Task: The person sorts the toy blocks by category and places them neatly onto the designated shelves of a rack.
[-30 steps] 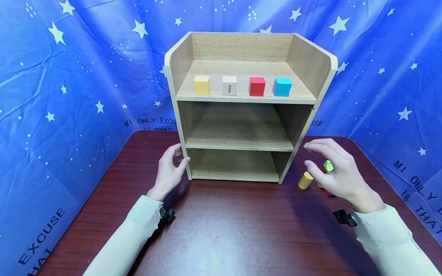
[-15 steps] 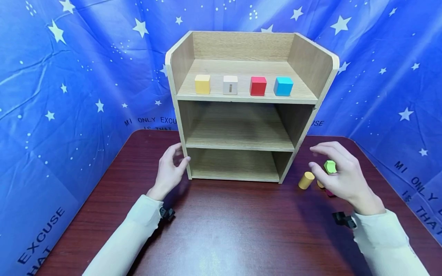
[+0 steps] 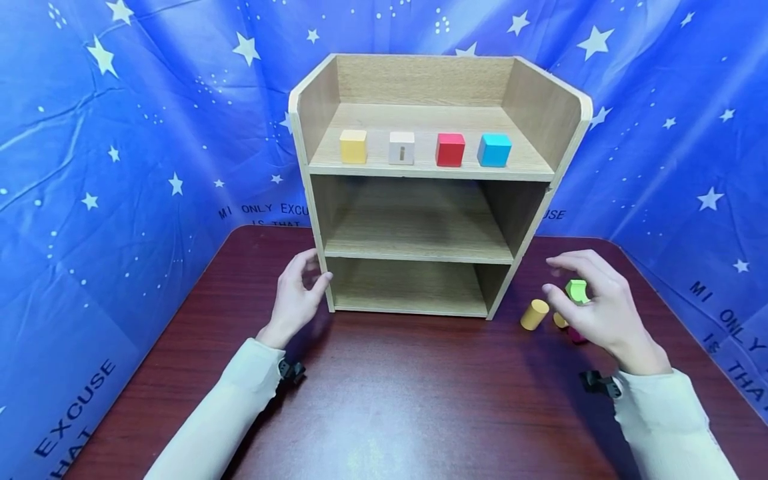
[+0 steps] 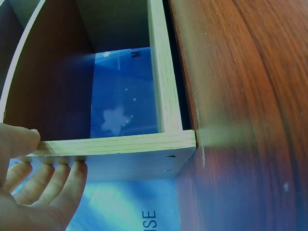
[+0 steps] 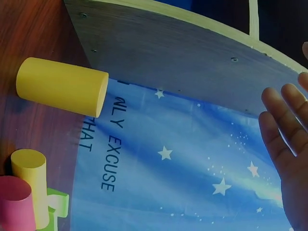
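Observation:
A small wooden shelf [image 3: 420,80] with three levels stands on the dark red table. My left hand [image 3: 293,301] grips the lower part of its left side panel. In the left wrist view the thumb [image 4: 21,140] lies at the panel's front edge and the fingers [image 4: 65,190] against its outer face. My right hand [image 3: 612,307] is raised to the right of the shelf, fingers loosely bent and holding nothing. Below it on the table stand a yellow cylinder [image 3: 535,315], another yellow cylinder [image 5: 31,187], a magenta cylinder [image 5: 17,202] and a green curved block [image 3: 577,291].
Along the shelf's top level sit a yellow cube [image 3: 353,147], a white cube [image 3: 401,149], a red cube [image 3: 450,150] and a blue cube [image 3: 495,151]. A blue star-printed curtain [image 3: 144,133] hangs round the table [image 3: 384,400].
My right hand has drawn slightly rightward and down, away from the shelf, uncovering more of the green block. The left hand keeps its place on the side panel.

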The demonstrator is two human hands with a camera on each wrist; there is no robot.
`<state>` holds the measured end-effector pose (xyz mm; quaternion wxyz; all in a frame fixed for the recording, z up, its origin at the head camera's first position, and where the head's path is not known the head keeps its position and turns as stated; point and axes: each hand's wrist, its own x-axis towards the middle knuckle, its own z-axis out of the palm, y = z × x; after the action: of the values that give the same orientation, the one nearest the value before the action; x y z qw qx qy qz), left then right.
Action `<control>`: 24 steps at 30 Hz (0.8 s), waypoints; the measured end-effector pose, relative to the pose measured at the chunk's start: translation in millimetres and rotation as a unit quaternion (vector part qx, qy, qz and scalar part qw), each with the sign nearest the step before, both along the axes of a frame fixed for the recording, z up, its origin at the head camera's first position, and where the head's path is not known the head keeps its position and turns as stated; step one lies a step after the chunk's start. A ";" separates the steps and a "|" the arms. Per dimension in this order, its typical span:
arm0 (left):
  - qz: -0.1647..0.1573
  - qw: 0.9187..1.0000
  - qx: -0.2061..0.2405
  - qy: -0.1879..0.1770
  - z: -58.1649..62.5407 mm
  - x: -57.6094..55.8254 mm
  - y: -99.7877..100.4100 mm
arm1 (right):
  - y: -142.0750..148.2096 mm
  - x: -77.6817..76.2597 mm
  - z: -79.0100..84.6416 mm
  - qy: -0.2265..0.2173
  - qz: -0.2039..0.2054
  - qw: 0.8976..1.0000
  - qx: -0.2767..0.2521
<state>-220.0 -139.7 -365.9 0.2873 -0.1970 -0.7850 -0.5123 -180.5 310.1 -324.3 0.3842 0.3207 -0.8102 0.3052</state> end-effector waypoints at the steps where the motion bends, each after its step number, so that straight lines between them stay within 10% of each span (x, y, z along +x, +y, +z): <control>1: -0.001 1.000 0.000 -0.001 0.2 0.1 0.1 | 0.6 -0.2 -0.3 -0.001 -0.002 1.000 -0.002; 24: -0.004 1.000 0.000 0.000 0.4 -0.3 -0.2 | 19.6 -5.3 -16.1 -0.071 -0.063 0.994 0.047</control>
<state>-220.3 -139.9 -365.5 0.2855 -0.2002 -0.7841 -0.5134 -185.8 329.7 -340.3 0.3287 0.2643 -0.8673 0.2644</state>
